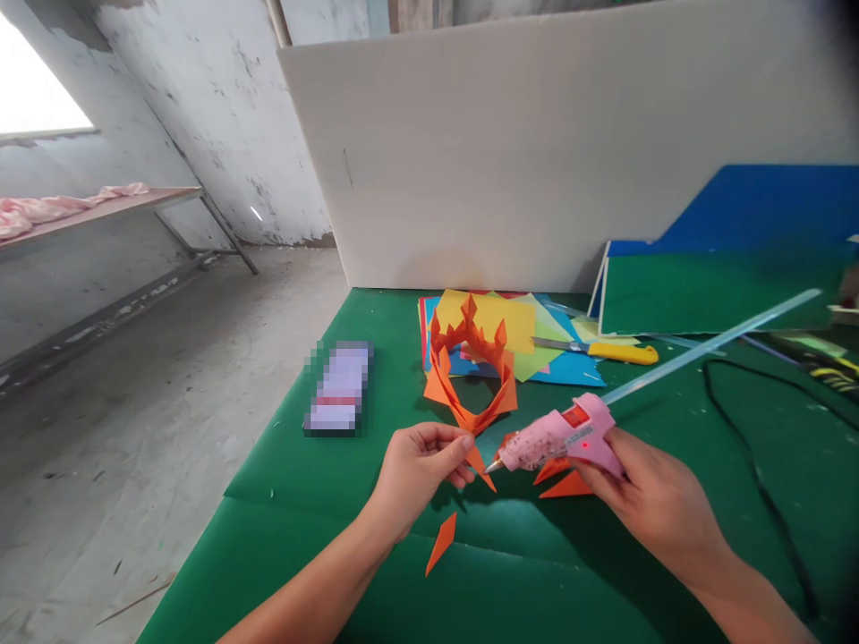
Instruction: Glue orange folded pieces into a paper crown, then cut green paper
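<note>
Between the thumb and fingers of my left hand (429, 456) is a folded orange paper piece (481, 469), its pointed end sticking out to the lower right. My right hand (661, 496) is wrapped round a pink glue gun (560, 438) with a lit red light. Its metal nozzle points left and is at or very near the paper piece. A long clear glue stick (718, 342) juts from the gun's back. Just beyond my hands stands an orange paper crown (470, 376). One loose orange piece (441, 544) lies nearer me; several others (567, 485) lie partly hidden under the gun.
Coloured paper sheets (497, 313) lie behind the crown, with a yellow-handled knife (621, 352) on them. A phone-like, blurred-out object (339, 389) is at the left. A black cord (752, 465) curves across the right side of the green table (301, 519). A white board (537, 152) stands behind.
</note>
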Available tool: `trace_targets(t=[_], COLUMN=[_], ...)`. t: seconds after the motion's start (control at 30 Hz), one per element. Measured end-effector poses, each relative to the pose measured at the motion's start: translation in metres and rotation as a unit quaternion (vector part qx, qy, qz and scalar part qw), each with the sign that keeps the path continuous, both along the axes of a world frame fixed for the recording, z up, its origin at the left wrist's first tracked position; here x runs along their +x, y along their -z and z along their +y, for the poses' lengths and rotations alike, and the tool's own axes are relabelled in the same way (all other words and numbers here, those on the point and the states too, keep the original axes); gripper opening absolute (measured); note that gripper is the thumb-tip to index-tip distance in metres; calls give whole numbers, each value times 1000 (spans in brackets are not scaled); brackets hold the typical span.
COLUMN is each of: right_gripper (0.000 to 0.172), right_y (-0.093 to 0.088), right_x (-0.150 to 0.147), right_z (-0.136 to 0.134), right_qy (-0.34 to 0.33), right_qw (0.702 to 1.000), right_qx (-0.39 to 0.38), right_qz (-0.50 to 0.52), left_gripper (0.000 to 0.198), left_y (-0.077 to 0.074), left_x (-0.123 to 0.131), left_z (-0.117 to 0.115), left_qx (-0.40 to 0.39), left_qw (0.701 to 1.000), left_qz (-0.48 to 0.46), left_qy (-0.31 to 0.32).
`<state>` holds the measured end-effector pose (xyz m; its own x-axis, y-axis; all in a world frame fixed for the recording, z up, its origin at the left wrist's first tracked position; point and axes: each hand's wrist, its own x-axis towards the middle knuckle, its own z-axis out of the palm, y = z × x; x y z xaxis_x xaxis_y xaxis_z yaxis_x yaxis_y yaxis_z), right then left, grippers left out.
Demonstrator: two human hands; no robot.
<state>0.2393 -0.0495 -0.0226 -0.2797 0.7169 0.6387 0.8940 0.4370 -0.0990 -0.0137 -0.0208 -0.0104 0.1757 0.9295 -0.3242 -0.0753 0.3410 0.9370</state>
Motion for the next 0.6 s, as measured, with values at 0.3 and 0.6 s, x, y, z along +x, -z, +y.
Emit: trace_targets(t=[0.3, 0.6], right_gripper=[30, 29], right_y=[-1, 0], right_x=[1, 2], right_z=[0, -1], right_qy=[-3, -6], right_qw=[1000, 1000], right_qx=[4, 3], right_qz=[-19, -21], left_gripper=[35, 35], left_y=[0, -2], left_x=[-1, -4], left_z=[2, 5], left_qx=[1, 3], left_qw=[1000, 1000], left_qz=[-3, -5], left_qy=[-1, -12])
